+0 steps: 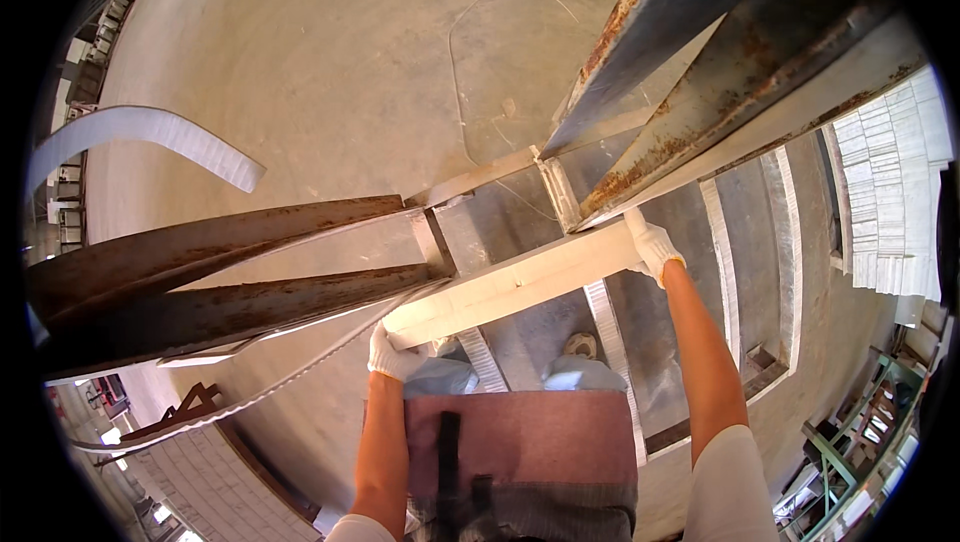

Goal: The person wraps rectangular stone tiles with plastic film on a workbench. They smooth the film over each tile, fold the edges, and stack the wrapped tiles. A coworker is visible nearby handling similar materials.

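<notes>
A long pale beam or block, wood-coloured and smooth point(520, 282), lies crosswise in front of me, its right end higher in view than its left. My left hand point(392, 352), in a white knit glove, is closed round its left end. At the other end my right hand point(652, 245), gloved the same way, grips the beam's edge with the thumb on top. Just beyond the beam are rusty steel uprights, a pair on the left point(250, 237) and a larger pair on the right point(690, 132). The fingers under the beam are hidden.
A braided cable or rope point(290, 392) runs from the lower left to the beam's left end. Metal floor bars point(725, 272) lie to the right. A curved grey strip point(180, 132) stands at upper left. Pale stacked blocks point(890, 192) are at far right, near a green metal frame point(850, 452).
</notes>
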### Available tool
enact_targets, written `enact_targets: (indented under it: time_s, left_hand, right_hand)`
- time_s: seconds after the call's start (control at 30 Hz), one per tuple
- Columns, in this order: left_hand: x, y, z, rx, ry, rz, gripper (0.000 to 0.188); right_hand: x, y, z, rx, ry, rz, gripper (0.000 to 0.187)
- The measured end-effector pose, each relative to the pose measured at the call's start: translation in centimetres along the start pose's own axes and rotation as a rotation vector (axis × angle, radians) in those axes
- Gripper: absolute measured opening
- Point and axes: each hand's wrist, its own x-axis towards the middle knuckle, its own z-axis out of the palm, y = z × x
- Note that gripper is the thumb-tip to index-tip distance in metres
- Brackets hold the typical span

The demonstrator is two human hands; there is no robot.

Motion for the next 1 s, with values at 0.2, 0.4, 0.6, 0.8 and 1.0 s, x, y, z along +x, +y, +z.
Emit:
enact_targets:
  time_s: [0.2, 0.4, 0.6, 0.8, 1.0]
  left_hand:
    - [0.7, -1.2, -0.6, -0.411, 0.14, -0.079, 0.045]
    - [0.9, -2.7, -1.0, -0.333, 0.189, 0.102, 0.06]
    - [1.8, -3.0, 0.6, -0.163, 0.594, 0.234, 0.078]
    - [1.7, -2.5, 2.3, -0.045, 0.884, 0.421, 0.062]
    - [2.2, -2.8, 2.0, -0.166, 0.848, 0.344, 0.062]
  right_hand:
    - [-0.6, 1.1, 0.7, -0.037, 0.108, -0.033, 0.09]
    - [-0.8, 1.6, 1.5, -0.009, 0.198, -0.062, 0.086]
    - [0.6, 2.6, 1.1, -0.113, 0.231, -0.159, 0.078]
    - [-0.3, 2.7, 1.5, -0.153, 0.25, -0.248, 0.077]
    - [-1.4, 2.3, 0.6, -0.008, 0.13, -0.156, 0.08]
